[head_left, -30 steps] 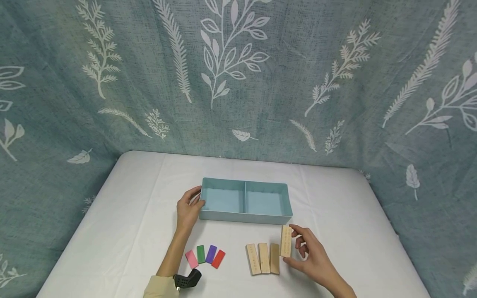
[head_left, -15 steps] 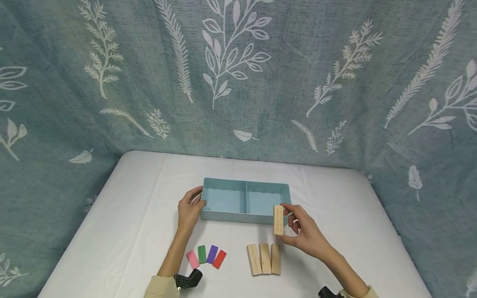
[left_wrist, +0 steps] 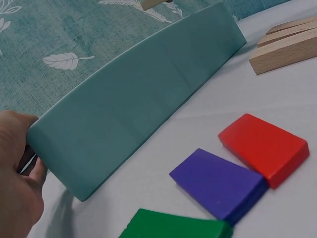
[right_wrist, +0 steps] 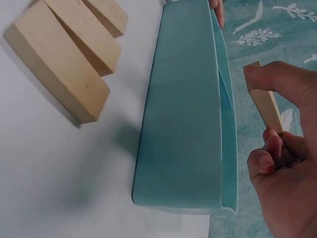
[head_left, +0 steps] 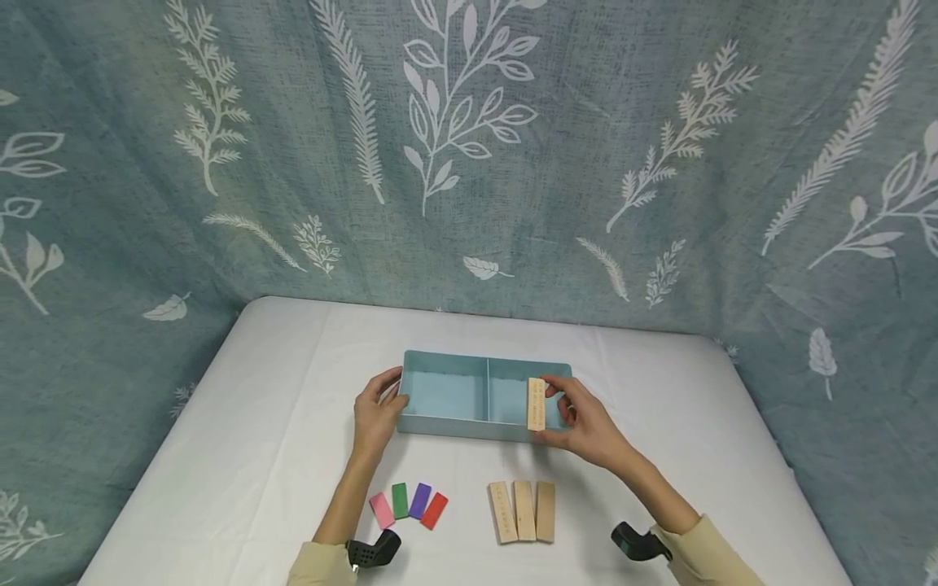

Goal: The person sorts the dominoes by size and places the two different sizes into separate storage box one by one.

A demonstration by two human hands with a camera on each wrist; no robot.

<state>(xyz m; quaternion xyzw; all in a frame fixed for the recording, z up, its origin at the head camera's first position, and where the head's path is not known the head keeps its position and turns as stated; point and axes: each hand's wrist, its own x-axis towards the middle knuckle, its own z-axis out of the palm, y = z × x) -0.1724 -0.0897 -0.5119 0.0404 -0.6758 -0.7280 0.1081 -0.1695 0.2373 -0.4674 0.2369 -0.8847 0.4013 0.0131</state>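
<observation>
My right hand (head_left: 586,427) pinches a light wooden block (head_left: 536,404) by its two ends, thumb at the near end and fingers at the far one. The block is raised over the right compartment of a teal two-compartment box (head_left: 462,426), overlapping its front wall in the head view. Engraved marks run along the block's upper face. At the box's left end, my left hand (head_left: 375,413) holds the end wall. In the right wrist view the block (right_wrist: 265,104) stands above the rim level, apart from the box (right_wrist: 183,99).
Three wooden blocks (head_left: 523,511) lie side by side in front of the box. Left of them lie small coloured blocks: pink (head_left: 382,510), green (head_left: 399,500), purple (head_left: 420,500) and red (head_left: 435,511). A white cloth (head_left: 278,439) covers the table; a patterned curtain (head_left: 542,268) hangs behind.
My right hand has carried the wooden block forward and left, from beside the other wooden blocks to over the box's right compartment. My left hand stays at the box's left end.
</observation>
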